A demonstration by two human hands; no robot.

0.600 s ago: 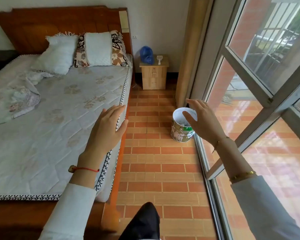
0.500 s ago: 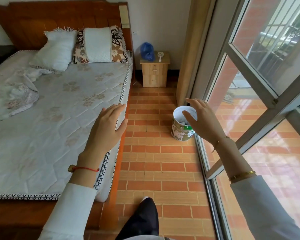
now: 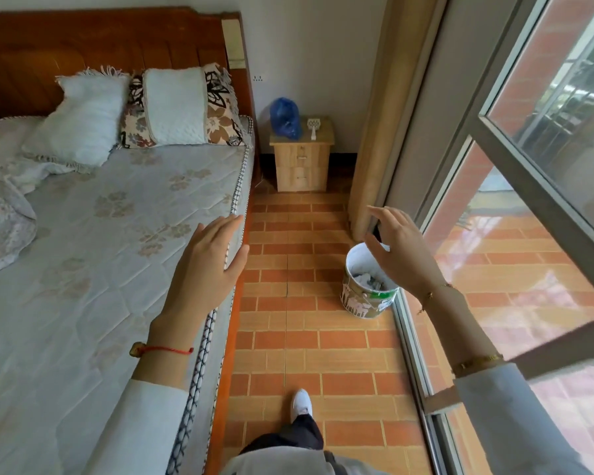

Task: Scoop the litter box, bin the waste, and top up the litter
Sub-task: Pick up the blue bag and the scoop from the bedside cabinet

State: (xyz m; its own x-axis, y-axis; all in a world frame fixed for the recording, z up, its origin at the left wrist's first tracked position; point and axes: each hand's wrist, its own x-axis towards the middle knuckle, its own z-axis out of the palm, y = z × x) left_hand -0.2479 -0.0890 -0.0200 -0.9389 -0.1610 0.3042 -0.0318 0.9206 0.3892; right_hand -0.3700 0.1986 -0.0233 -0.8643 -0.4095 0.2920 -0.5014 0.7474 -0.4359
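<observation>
A white slotted scoop (image 3: 312, 126) and a blue plastic bag (image 3: 285, 118) lie on the wooden nightstand (image 3: 302, 166) against the far wall. A small round bin (image 3: 366, 298) with crumpled paper inside stands on the tiled floor by the window track. My left hand (image 3: 206, 265) is raised over the mattress edge with fingers straight and holds nothing. My right hand (image 3: 400, 250) hovers above the bin with fingers loosely spread and holds nothing. No litter box is in view.
A bed (image 3: 100, 252) with pillows fills the left side. A tan curtain (image 3: 381, 132) and a large sliding window (image 3: 528, 200) run along the right. A narrow strip of tiled floor (image 3: 306, 354) leads between them to the nightstand. My foot (image 3: 300, 404) steps on the tiles.
I have stepped forward along the aisle, so the bin and nightstand sit closer. Both hands stay raised and hold nothing.
</observation>
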